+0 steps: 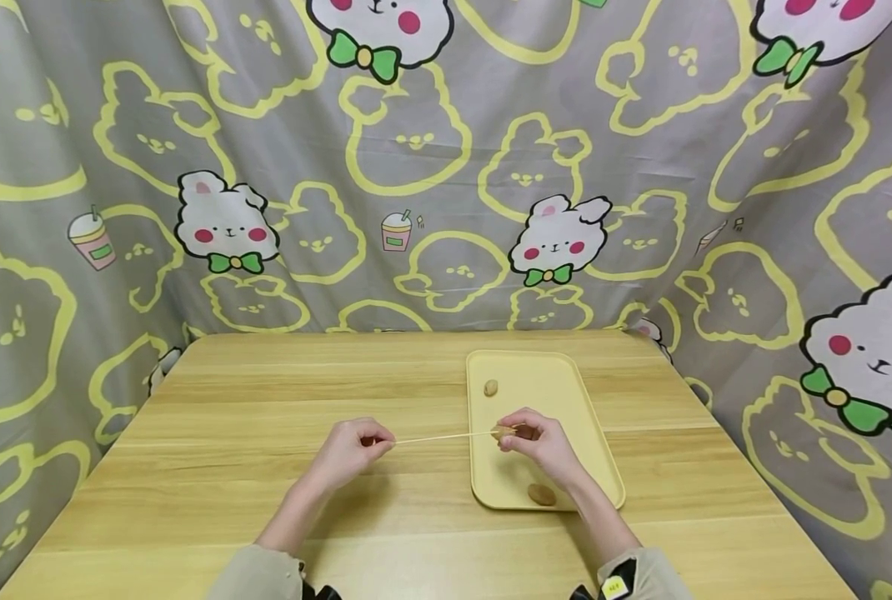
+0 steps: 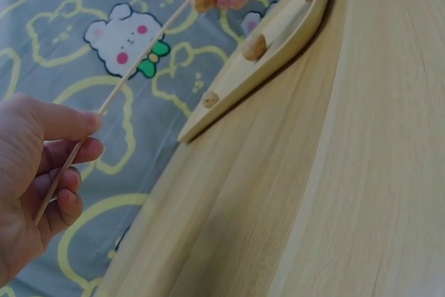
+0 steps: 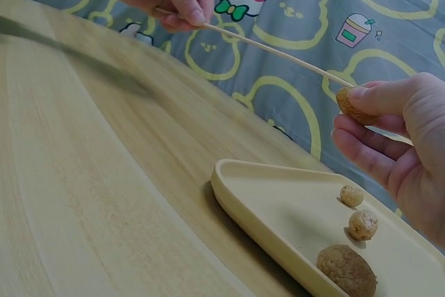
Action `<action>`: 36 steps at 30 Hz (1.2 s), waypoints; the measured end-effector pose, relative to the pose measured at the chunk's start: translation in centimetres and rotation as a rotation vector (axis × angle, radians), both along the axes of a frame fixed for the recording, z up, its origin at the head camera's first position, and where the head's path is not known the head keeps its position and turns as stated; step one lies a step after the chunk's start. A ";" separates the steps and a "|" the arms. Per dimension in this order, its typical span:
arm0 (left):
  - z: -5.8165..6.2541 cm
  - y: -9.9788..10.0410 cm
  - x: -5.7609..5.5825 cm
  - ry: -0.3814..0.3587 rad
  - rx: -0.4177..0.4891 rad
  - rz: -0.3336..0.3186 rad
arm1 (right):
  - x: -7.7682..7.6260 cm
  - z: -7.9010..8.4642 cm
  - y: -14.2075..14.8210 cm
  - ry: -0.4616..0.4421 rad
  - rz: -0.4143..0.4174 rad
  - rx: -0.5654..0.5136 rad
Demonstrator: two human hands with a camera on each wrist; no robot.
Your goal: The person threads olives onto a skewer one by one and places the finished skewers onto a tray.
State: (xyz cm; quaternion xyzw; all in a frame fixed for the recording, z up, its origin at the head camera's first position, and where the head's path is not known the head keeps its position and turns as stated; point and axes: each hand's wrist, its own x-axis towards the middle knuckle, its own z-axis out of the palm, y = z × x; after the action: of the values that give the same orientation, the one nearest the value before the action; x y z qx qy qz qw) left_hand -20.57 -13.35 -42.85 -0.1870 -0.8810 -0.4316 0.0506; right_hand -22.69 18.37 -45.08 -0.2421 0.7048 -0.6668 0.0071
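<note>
My left hand [image 1: 352,452] pinches a thin wooden skewer [image 1: 438,437] between thumb and fingers, its back end lying along the palm in the left wrist view. The skewer reaches across to a small brown potato [image 3: 357,107], its far end meeting the potato's end. My right hand [image 1: 542,446] grips that potato between thumb and fingers above the tray. On the yellow tray [image 3: 261,186] lie a small potato [image 3: 352,196], a second small potato [image 3: 363,225] and a larger oval potato [image 3: 346,270]. In the head view the right hand hides part of the tray.
The tray stands on the right half of a wood-grain table [image 1: 266,400]. A grey curtain [image 1: 446,167] with yellow outlines and cartoon rabbits hangs behind the table and along both sides.
</note>
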 end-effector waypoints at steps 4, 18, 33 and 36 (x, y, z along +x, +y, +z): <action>0.0 0.1 0.0 0.000 0.013 -0.006 | -0.1 -0.2 0.0 -0.006 0.002 -0.014; -0.1 0.8 -0.2 0.002 0.016 -0.014 | -0.1 -0.5 0.1 -0.006 0.010 -0.053; 0.1 -0.1 0.1 -0.101 0.024 -0.036 | 0.3 -0.6 -0.1 -0.055 0.001 0.006; 0.0 -0.4 0.1 -0.120 0.038 -0.029 | 0.3 -0.6 0.0 -0.072 -0.008 -0.003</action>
State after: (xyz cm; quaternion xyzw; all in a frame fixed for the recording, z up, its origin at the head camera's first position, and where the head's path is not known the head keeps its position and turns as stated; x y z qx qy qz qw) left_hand -20.42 -13.73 -42.83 -0.1725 -0.8714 -0.4593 -0.0050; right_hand -22.34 18.34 -45.66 -0.2152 0.7040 -0.6762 0.0296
